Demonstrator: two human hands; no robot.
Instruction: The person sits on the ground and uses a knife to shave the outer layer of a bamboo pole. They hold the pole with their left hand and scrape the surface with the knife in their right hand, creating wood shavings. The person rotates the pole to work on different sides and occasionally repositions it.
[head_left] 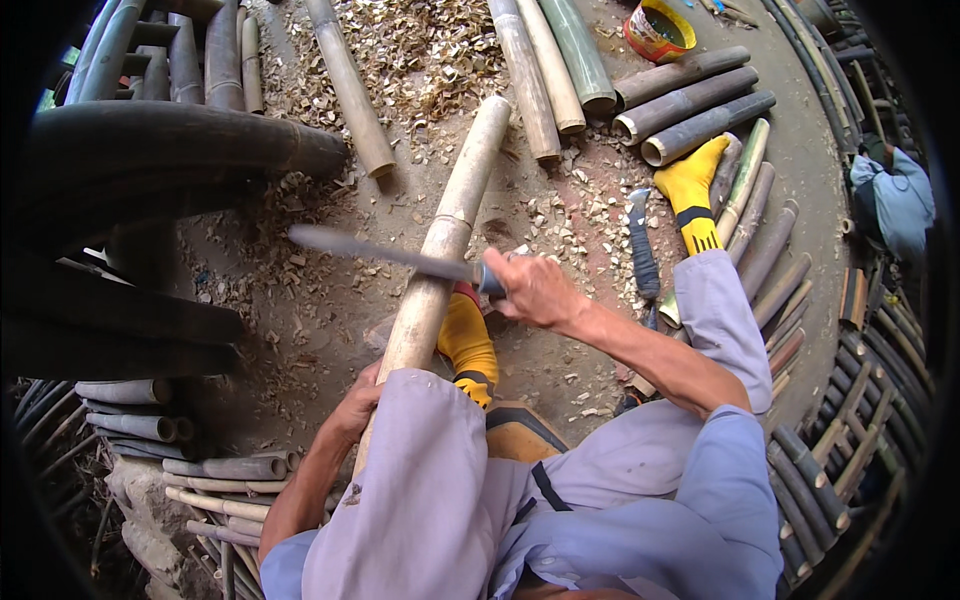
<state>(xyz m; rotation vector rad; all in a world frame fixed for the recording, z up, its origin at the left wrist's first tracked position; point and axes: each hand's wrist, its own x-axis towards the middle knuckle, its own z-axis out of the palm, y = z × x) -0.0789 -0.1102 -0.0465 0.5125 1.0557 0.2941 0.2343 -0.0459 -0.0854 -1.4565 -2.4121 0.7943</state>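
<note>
My right hand (535, 290) is closed around the blue-grey handle of a long knife (370, 247). Its narrow grey blade lies across a pale bamboo pole (455, 210) and points left; motion blur hides the edge. The pole slants from beside my left leg toward the far middle. Low on the pole, my left hand (355, 402) grips its side, with some fingers hidden behind it and my trouser leg. Beneath the blade, a foot in a yellow sock (467, 340) is next to the pole.
A second knife (642, 245) with a dark wrapped handle lies on the ground right of me. Cut bamboo lengths (690, 100) lie at far right, and wood chips (400, 60) cover the far ground. A yellow-red tub (660, 30) stands beyond. Dark thick poles (200, 140) jut in at left.
</note>
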